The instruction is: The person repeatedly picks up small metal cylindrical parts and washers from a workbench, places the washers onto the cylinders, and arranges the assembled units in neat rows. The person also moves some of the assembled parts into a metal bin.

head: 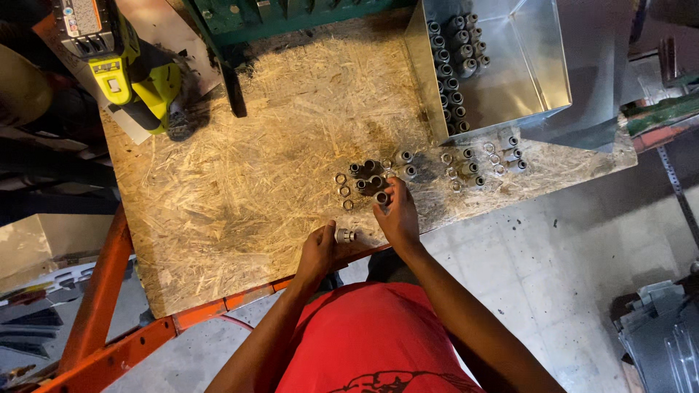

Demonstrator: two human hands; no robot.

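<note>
My left hand (319, 251) holds a small grey metal fitting (344, 235) near the front edge of the chipboard bench top (240, 189). My right hand (397, 216) reaches into a cluster of grey fittings (368, 177) and pinches one fitting (381, 198) at the cluster's near edge. Loose ring nuts (341, 178) lie to the left of the cluster. More fittings and rings (486, 160) are scattered to the right along the bench.
A shiny sheet-metal box (539, 65) at the back right holds several stacked fittings (456, 58). A yellow-green cordless drill (124, 69) lies at the back left. An orange steel frame (102, 291) carries the bench. Concrete floor (553, 276) lies to the right.
</note>
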